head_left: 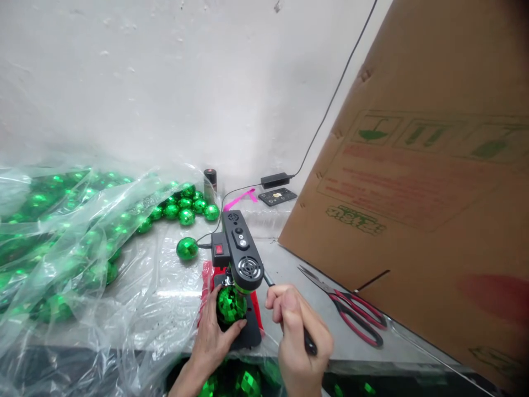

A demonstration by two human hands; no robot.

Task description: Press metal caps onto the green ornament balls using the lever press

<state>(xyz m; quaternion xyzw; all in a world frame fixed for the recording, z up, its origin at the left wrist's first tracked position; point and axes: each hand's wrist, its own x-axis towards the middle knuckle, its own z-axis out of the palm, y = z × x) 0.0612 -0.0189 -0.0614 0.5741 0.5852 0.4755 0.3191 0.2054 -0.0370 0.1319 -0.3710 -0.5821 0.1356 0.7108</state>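
Note:
My left hand (212, 325) is wrapped round a shiny green faceted ball ornament (231, 305), thumb at its lower right side. The ball sits above the dark base of a small black bench-top machine (242, 242), directly beneath its head. In my right hand (301, 336) is the machine's lever handle (309, 342), a metal rod with a black grip, and my fingers close round it. A red rocker switch (219, 249) shows on the machine's left side. One loose green ball (187, 248) lies left of the machine.
Many green balls (182, 207) lie under clear plastic sheeting (103, 220) on the left. Red-handled scissors (351, 309) rest at right beside a large cardboard box (405, 165). Behind are a power adapter (275, 180), a phone (277, 196) and a dark can (210, 179).

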